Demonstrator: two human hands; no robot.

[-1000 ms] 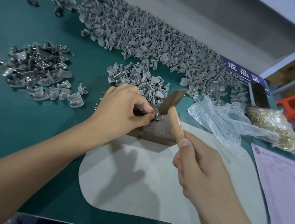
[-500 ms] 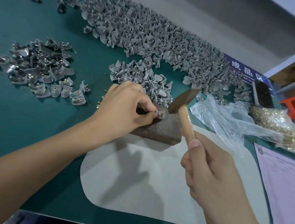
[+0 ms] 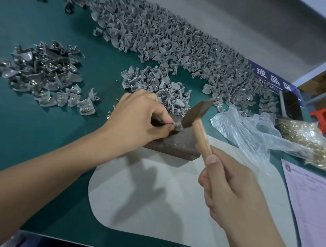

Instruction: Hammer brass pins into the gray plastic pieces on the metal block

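Pins go in on the metal block [image 3: 176,142], and that is where your left hand [image 3: 138,120] sits now: its thumb and forefinger are pinched together on a small gray piece [image 3: 177,126] held down on the block's top face, the other fingers curled under. Whether a pin stands in that piece is too small to tell. Your right hand [image 3: 234,190] is wrapped tight round the wooden handle of the hammer [image 3: 196,113], thumb laid along the handle. The hammer's dark head tilts down to the left, its lower face just beside the pinched piece and very close to your left fingertips; whether it touches the piece is unclear.

The block lies at the far edge of the pale mat [image 3: 155,197], on the green table [image 3: 27,136]. Just behind your left hand lies a small heap of gray pieces [image 3: 156,85], with the big heap [image 3: 162,39] beyond it. Well to the left lies a separate pile of pieces with brass showing [image 3: 44,75], and a few loose pins [image 3: 110,114] lie just left of your knuckles. To your right, a crumpled clear bag [image 3: 251,131] and a bag of pins [image 3: 303,138] lie near the hammer, with a paper sheet [image 3: 312,200] at the table's right edge. The mat in front of the block, between your two arms, is bare
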